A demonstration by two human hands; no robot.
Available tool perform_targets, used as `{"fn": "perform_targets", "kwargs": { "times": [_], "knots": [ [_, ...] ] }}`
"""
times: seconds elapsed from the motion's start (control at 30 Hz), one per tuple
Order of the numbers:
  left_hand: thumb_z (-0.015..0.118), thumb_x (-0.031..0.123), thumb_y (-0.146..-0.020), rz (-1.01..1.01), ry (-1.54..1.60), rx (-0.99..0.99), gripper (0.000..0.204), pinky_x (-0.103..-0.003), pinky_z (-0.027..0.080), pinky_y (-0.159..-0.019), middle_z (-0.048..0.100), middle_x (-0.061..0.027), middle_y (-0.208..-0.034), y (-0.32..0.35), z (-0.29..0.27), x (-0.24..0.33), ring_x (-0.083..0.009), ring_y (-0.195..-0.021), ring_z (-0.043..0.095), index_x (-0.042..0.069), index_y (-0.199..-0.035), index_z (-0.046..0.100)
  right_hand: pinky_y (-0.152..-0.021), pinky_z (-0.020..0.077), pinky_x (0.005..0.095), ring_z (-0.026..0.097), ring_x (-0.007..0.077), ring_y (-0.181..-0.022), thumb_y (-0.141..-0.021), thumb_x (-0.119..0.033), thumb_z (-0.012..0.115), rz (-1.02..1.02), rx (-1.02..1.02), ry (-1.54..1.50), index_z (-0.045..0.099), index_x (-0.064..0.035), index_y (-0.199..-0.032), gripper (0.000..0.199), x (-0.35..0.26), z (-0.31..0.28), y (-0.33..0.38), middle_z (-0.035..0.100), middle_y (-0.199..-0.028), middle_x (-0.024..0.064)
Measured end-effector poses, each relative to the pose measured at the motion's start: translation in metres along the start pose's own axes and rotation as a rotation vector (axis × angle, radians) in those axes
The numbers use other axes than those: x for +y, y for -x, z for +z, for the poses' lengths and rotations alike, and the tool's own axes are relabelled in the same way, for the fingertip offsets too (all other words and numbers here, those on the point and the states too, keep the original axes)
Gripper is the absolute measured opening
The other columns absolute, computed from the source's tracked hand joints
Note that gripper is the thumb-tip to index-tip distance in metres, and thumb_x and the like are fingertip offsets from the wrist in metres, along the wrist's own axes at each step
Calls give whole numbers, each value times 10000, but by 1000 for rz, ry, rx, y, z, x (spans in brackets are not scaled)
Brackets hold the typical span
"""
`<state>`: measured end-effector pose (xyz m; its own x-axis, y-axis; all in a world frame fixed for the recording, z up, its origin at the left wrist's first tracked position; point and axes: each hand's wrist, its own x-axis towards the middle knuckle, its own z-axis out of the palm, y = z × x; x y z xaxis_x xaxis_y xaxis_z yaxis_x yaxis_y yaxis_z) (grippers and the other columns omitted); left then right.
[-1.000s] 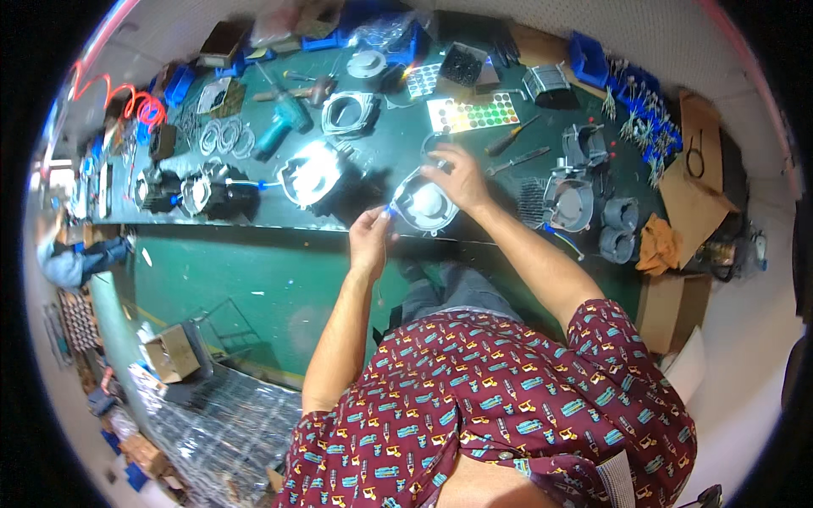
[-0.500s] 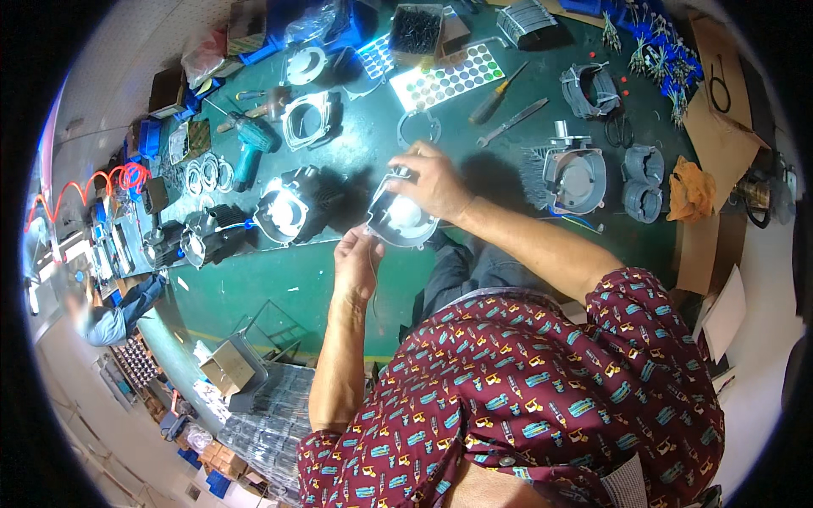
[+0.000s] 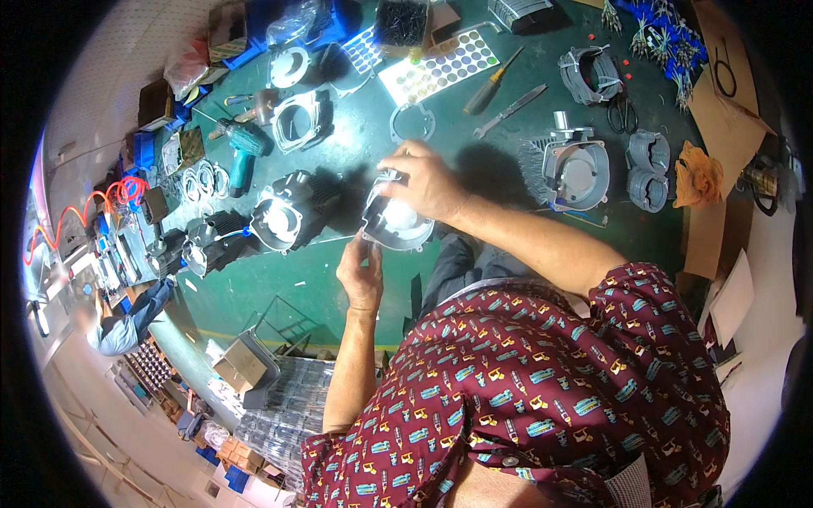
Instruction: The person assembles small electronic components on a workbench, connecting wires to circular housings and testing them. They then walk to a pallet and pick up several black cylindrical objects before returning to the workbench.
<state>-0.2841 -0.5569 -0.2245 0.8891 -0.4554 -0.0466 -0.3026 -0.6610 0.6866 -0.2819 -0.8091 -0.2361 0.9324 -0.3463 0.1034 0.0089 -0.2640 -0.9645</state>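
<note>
Two hands work on one part at the near edge of the green table (image 3: 339, 279). We see the right hand (image 3: 428, 182) clasped over the top of a round silvery metal cover (image 3: 396, 222), fingers curled around its far rim, while the left hand (image 3: 362, 275) pinches the cover's near-left edge from below. The cover sits just above or on the table; we cannot tell which. Just to its left lies a dark finned engine housing (image 3: 288, 216), and a second one (image 3: 207, 245) lies farther left. A teal power drill (image 3: 244, 152) rests beyond them. To the right, well apart, stands a grey cylinder casting (image 3: 577, 173). A screwdriver (image 3: 489, 85) and a sheet of round stickers (image 3: 440, 68) lie at the far side.
</note>
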Motion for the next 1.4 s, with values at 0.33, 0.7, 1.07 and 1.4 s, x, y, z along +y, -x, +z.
{"fn": "perform_targets", "kwargs": {
  "times": [0.33,0.7,1.07,1.4],
  "knots": [
    [660,61,-980,-456,527,-65,192,-279,568,-685,691,-53,-960,-10,-8,17,-116,-807,649,-44,-1140,647,-856,509,385,619,291,-970,-759,-195,842,-3,-49,57,744,-31,-1006,313,-4,7,-9,639,-961,123],
    [641,114,-1006,-474,548,47,154,-272,581,-643,683,-56,-919,-12,3,23,-103,-757,644,-29,-1063,626,-905,490,444,594,333,-1009,-776,-316,820,39,-116,79,762,-41,-977,346,0,15,-22,622,-984,163],
    [600,-3,-963,-585,433,11,87,-292,587,-644,646,-85,-957,1,-2,17,-138,-802,638,-38,-1042,585,-875,504,411,607,297,-960,-750,-218,831,-35,-111,182,756,-56,-960,277,-19,30,-9,619,-936,112],
    [680,153,-989,-603,721,43,183,-299,589,-714,690,-48,-951,7,-3,15,-114,-806,651,3,-1070,613,-869,504,405,611,295,-966,-751,-249,828,-35,-114,163,759,-57,-961,293,-17,29,-9,623,-936,114]
  ]
}}
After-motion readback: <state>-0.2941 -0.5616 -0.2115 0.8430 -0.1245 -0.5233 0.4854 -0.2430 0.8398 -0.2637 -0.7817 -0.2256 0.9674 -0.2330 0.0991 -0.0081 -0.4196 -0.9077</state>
